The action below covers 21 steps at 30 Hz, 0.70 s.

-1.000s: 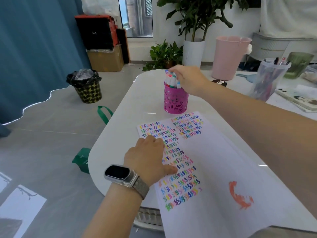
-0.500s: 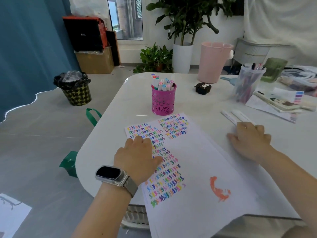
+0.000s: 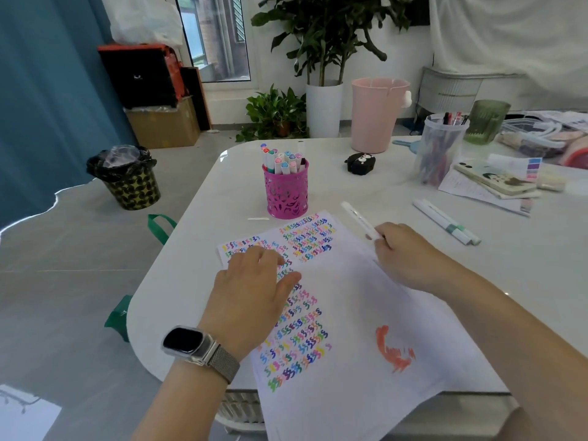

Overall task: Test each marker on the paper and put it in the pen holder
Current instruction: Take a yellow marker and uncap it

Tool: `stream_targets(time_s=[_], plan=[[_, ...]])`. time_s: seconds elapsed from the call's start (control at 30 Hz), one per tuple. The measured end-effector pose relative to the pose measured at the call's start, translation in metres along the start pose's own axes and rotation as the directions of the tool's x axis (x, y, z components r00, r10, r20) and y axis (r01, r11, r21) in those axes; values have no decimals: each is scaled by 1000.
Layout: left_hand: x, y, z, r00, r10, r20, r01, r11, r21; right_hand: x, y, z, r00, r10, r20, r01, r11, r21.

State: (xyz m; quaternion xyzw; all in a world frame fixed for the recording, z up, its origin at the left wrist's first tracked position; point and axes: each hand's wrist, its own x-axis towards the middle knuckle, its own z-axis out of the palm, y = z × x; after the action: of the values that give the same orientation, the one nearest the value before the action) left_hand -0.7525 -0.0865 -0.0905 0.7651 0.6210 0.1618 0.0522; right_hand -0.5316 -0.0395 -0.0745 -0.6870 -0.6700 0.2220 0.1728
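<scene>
Low in the frame's centre, left hand [image 3: 254,294] with a smartwatch [image 3: 187,343] at the wrist, lying palm-down with relaxed fingers on the paper [image 3: 350,313] over rows of coloured squiggles. Right of centre, right hand [image 3: 404,253] gripping one white marker [image 3: 358,219], far end pointing to the upper left. Farther up: pink pen holder [image 3: 286,194] full of markers above the paper, two white markers [image 3: 445,221] lying to the right on the white table [image 3: 366,186].

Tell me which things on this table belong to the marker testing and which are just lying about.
Part of the job:
white marker in the right hand
paper under the left hand
pink pen holder
two markers

Lying about:
clear pen jar
black earbud case
phone
green cup
</scene>
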Motion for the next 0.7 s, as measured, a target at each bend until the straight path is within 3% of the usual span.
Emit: stream_targets(time_s=[0.07,0.13,0.27,0.37,0.57,0.6,0.7], plan=[[0,8,-4,1000,15,-18,-18,980,-200,-20,-20,0,999,-27,24,15,923,384],[-1,17,-9,998,10,58,15,909,-417,-34,-35,6,993,-85,80,16,776,630],[-4,28,-8,986,72,151,29,816,-578,-41,-46,24,989,-121,88,4,605,796],[-5,29,-4,990,63,126,16,834,-551,-42,-49,28,985,-127,116,-47,454,890],[-4,28,-1,993,95,64,-70,946,-318,-46,-56,23,953,-197,231,-212,113,971],[-5,28,-2,991,109,73,-88,966,-242,-48,-57,22,943,-205,261,-241,119,963],[-7,30,-2,989,118,90,-105,985,-140,-51,-59,18,956,-160,247,-191,300,935]])
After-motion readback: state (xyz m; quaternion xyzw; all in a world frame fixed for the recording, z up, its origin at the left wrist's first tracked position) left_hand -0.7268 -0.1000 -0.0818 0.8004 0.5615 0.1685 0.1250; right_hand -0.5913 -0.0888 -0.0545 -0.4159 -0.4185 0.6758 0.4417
